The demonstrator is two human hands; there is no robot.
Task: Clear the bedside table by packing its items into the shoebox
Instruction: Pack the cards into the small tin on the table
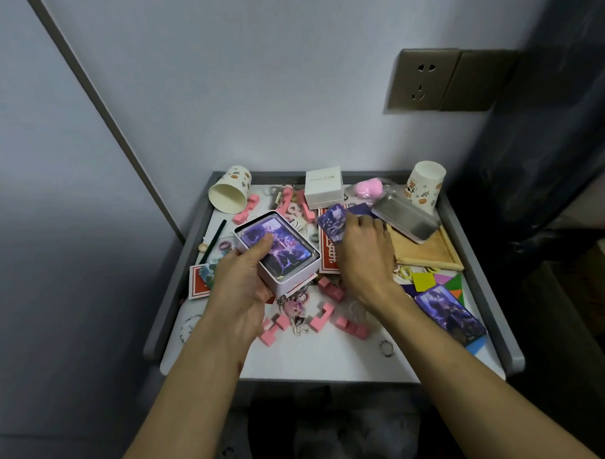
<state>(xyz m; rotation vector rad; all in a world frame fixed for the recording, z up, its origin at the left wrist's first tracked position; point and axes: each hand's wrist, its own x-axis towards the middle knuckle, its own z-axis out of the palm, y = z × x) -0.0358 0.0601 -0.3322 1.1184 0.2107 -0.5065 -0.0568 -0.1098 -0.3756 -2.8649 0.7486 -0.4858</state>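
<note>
Bedside table (326, 360), head view, crowded with loose items.

**Counts.**
- Two paper cups: one lying on its side at the far left (228, 194), one standing at the far right (426, 187).
- Two red card packs: one at the near left (197, 282), one at the centre (329, 259), both partly covered.
- Two tins: a white tin (291, 280) raised at centre left, and a silver tin (405, 222) resting on the far edge of one wooden tray (429, 255) at the right.
- One small white box (323, 189) at the far centre, with one pink puff (368, 189) just to its right.
- One purple picture panel (449, 313) at the near right, lying over a cluster of coloured flat shapes (423, 281).
- One pencil (214, 241) at the left.
- One metal ring (386, 348) near the front edge.
- Pink blocks (352, 325) lie scattered far and near; clutter hides the exact number.

**Hands.**
- The left hand (241, 286) grips the white tin, with its fingers curled beneath and its thumb pressed flat on the purple card stack (288, 252) inside.
- The right hand (365, 254), back upward and just right of the white tin, pinches a purple card (331, 223) at its far-left side. The other fingers are bent over the table centre, their tips hidden.
</note>
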